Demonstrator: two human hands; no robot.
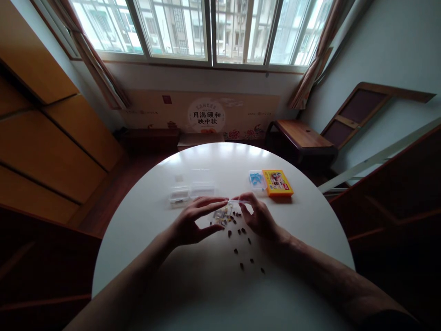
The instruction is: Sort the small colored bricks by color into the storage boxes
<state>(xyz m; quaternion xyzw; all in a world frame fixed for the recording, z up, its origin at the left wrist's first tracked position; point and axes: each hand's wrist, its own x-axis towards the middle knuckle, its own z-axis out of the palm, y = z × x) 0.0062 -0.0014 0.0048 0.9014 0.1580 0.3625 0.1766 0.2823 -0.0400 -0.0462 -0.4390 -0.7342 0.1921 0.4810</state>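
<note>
Your hands sit over the middle of the white counter [138, 220]. The right hand [260, 216] has its thumb and fingers closed on a thin clear lid [240, 201]; the left hand [189, 224] is spread wide, thumb well apart from the fingers, its fingertips at the lid's left end. Below them lies a clear box [222, 214] with small grey and yellowish pieces in and around it — which are inside is hard to tell. The lid should be light, fairly stiff and perhaps slick, so take it by its edges and press gently, since thin plastic may crack. The loose dark pieces [243, 230], near and below the right hand, look light and hard, best pinched singly. Beyond, a clear case [256, 179] holds blue pieces beside a yellow box [277, 183] — its contents hidden — and clear containers [202, 189] stand left.
</note>
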